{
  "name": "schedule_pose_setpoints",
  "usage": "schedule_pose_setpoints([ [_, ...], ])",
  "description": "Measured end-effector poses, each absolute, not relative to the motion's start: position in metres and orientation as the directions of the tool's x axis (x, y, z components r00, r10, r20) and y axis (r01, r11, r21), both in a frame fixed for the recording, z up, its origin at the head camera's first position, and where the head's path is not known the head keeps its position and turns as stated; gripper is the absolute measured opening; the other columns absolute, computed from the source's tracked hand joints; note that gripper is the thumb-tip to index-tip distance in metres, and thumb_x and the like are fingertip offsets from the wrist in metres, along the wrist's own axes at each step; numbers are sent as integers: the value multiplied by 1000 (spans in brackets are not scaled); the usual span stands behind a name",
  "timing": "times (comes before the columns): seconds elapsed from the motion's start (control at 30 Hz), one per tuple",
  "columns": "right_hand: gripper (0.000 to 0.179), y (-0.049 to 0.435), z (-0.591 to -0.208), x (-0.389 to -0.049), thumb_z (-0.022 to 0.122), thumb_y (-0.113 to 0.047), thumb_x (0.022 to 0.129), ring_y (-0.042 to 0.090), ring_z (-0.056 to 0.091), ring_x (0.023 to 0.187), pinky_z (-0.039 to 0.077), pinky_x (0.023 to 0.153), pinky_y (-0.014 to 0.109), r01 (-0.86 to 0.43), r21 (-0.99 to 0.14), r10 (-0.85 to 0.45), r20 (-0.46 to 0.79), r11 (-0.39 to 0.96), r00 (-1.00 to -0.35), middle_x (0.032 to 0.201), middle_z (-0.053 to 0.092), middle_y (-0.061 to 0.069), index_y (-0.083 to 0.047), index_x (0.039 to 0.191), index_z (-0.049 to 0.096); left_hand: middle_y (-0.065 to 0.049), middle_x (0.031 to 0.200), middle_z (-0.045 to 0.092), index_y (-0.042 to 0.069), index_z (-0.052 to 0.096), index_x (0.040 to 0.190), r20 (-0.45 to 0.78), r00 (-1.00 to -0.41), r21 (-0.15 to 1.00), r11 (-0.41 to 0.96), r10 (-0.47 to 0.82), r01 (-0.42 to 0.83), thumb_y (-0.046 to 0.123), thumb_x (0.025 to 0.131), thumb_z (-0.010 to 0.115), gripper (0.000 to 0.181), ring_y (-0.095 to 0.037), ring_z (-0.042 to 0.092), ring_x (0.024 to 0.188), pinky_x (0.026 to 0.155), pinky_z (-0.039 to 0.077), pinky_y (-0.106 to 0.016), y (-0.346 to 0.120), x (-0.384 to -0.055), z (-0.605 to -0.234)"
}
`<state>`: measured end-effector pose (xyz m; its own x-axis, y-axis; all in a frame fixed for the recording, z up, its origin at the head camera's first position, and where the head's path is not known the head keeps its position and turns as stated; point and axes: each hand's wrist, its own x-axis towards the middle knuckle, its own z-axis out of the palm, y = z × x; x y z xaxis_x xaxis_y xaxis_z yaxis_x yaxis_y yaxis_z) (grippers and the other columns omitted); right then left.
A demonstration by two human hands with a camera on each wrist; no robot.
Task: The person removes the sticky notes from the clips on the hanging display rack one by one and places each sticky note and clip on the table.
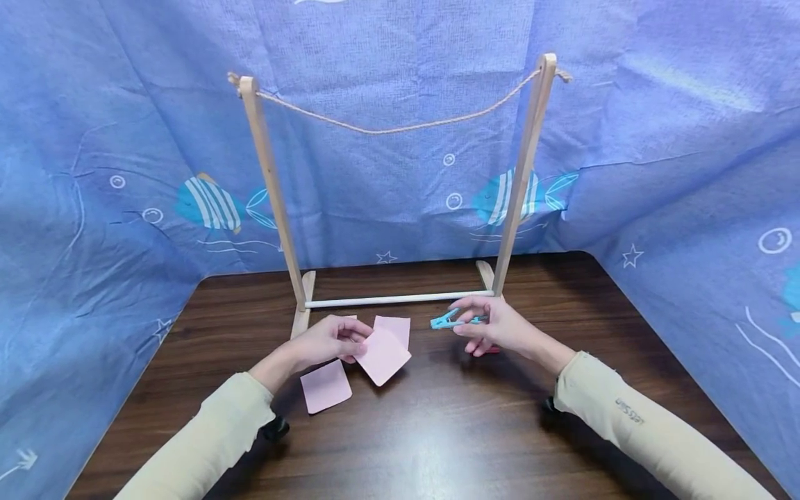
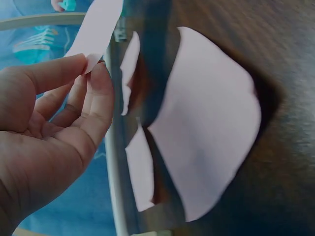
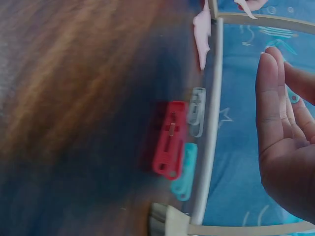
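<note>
My left hand pinches a corner of a pink square sheet between thumb and fingers, raised above the table; whether it is cloth or paper I cannot tell. Below it lie other pink sheets, one nearer me, one behind, and one mostly hidden by the hand. A light-blue clothespin sticks out leftward from the fingers of my right hand, which seem to pinch it. Beneath that hand, a red clothespin, a grey clothespin and another light-blue clothespin lie on the table.
Behind both hands stands a wooden frame with a white bottom bar. A sagging rope runs between its post tops. Blue fish-print cloth surrounds the dark wooden table.
</note>
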<state>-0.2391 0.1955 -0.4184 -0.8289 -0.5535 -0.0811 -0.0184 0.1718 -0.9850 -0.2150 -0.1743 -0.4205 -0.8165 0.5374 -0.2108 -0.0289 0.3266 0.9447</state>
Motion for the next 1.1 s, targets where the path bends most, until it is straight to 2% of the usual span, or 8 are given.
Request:
schedule_pose_setpoints([
  [0.13,51,193,-429,-238,75,-10,93,23,71,64,60,51,36,18,-981,-563,-125,192,-817,112,64,33,3,137,52,-9,100,69,-11,60,128,-231,-809,939,341,541,-40,-1,95,66,35,-16,66,88,81,60,-39,-176,-215,-429],
  [0.53,49,183,-450,-233,73,-8,94,23,72,63,55,44,30,33,-950,-574,-214,309,-790,100,71,16,4,136,52,-14,96,71,-15,60,127,-258,-762,929,370,594,-25,-4,95,65,34,-15,62,75,66,54,-26,-176,-216,-442],
  [0.63,48,183,-453,-232,73,-8,95,24,72,63,54,42,28,51,-944,-574,-241,326,-783,99,71,12,4,137,52,-15,98,71,-15,59,128,-267,-754,924,380,599,-25,-4,94,66,36,-16,64,76,68,56,-27,-176,-216,-443],
  [0.83,45,188,-452,-231,72,-10,96,25,72,62,49,37,24,28,-925,-574,-259,380,-777,98,74,12,3,134,53,-18,106,71,-14,60,126,-266,-761,923,383,592,-24,-5,90,69,39,-17,68,89,79,61,-35,-172,-219,-440],
  [1.1,42,190,-448,-229,73,-10,95,26,73,62,47,36,22,27,-907,-578,-291,421,-762,94,74,12,2,131,55,-14,104,72,-11,66,123,-306,-732,908,417,608,-33,-8,90,66,33,-16,67,86,80,61,-34,-162,-219,-436],
])
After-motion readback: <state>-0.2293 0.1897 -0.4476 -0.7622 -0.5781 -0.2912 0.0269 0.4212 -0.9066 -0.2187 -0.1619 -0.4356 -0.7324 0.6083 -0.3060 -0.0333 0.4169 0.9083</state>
